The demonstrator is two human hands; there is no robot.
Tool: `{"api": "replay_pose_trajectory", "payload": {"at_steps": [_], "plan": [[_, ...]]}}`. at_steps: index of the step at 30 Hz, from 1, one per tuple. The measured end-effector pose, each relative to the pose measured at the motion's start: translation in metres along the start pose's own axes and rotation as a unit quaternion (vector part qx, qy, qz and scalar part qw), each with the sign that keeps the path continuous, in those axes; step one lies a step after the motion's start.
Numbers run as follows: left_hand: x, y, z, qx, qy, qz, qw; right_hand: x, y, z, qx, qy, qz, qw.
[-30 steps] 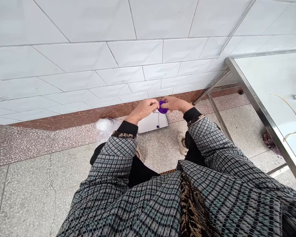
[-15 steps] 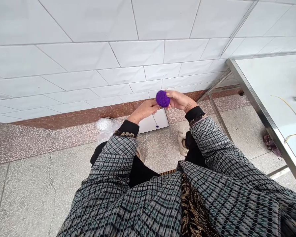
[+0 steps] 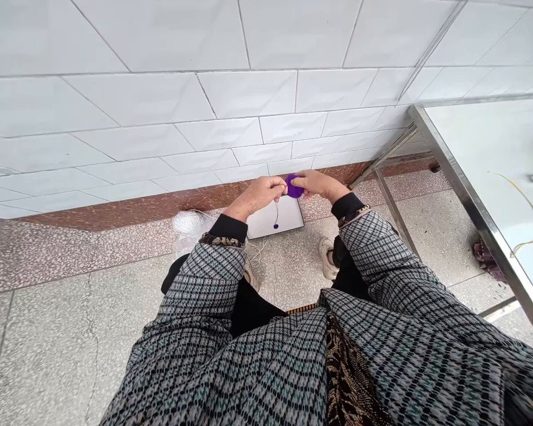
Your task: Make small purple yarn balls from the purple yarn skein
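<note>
Purple yarn ball (image 3: 295, 186) in the right hand's (image 3: 318, 183) grasp

It shows just above the white board's (image 3: 291, 216) far right corner; the person's left hand (image 3: 262, 196), close by the ball, pinches a thread (image 3: 277, 212) whose dark tuft (image 3: 276, 226) dangles near the board's front edge

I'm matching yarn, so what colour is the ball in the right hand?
The ball is purple, shown best in the head view.
</note>
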State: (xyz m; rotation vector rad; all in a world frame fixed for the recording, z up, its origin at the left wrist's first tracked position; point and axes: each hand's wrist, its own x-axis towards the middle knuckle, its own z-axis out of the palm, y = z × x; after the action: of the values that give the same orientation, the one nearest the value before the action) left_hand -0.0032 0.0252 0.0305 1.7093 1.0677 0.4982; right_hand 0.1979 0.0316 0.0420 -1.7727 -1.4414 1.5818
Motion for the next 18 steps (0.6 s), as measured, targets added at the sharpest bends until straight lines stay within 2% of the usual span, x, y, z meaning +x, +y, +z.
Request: {"api": "replay_pose_trajectory", "payload": {"at_steps": [2,5,9,11,13,16,18], "plan": [[-0.001,0.002,0.005,0.011,-0.030,0.013,0.999,-0.001,-0.004,-0.001,0.093,0.021,0.003,0.995],[0.000,0.002,0.013,0.027,-0.064,0.018,0.997,-0.006,-0.010,-0.002,0.232,0.035,-0.014,0.972],[0.002,0.002,0.020,0.034,-0.088,0.005,0.995,-0.013,-0.014,-0.002,0.322,-0.002,-0.038,0.946],[0.003,0.002,0.019,0.029,-0.079,-0.005,0.996,-0.016,-0.013,-0.004,0.322,-0.042,-0.051,0.944],[0.005,0.001,0.017,0.020,-0.044,-0.016,0.999,-0.017,-0.010,-0.007,0.290,-0.089,-0.066,0.951],[0.007,-0.003,0.010,0.010,0.015,-0.031,0.999,-0.016,-0.004,-0.013,0.194,-0.142,-0.073,0.968],[0.008,-0.006,0.005,0.008,0.034,-0.043,0.998,-0.013,-0.001,-0.016,0.107,-0.161,-0.068,0.979]]}}
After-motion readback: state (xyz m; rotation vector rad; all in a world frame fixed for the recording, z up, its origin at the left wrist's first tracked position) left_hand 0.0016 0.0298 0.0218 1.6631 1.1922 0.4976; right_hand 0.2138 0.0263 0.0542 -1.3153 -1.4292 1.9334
